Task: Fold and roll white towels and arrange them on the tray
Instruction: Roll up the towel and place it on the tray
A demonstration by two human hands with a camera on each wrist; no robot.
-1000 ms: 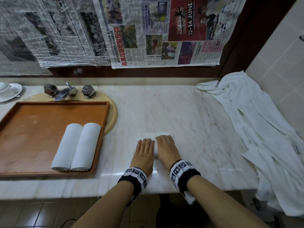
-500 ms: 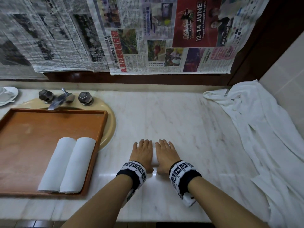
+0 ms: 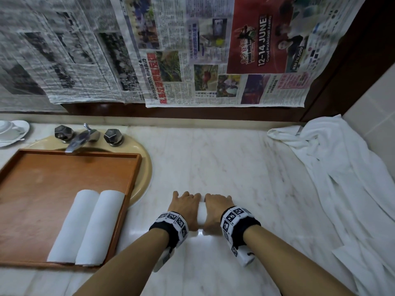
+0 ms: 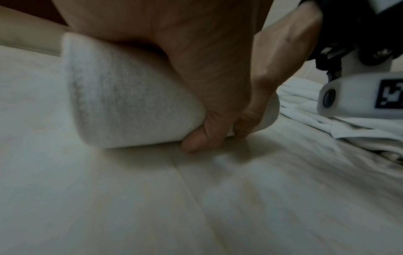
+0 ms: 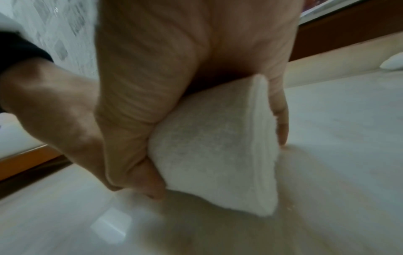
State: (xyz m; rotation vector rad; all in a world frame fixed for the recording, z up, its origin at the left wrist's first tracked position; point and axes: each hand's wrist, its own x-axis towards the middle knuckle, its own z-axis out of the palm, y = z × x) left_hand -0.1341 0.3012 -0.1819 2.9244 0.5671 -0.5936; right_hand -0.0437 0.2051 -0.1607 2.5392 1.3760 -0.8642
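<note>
1. On the marble counter (image 3: 224, 167), right of the tray (image 3: 64, 178), lies a rolled white towel (image 3: 201, 214), held at both ends.
2. Left hand (image 3: 185, 207): fingers curled over the roll, thumb (image 4: 196, 139) tucked under its near side.
3. Right hand (image 3: 215, 208): fingers wrapped over the other end, thumb (image 5: 150, 186) below.
4. Two finished rolls (image 3: 87, 227) lie side by side, touching, in the tray's near right corner.
5. A loose white cloth (image 3: 342, 189) is heaped at far right.
</note>
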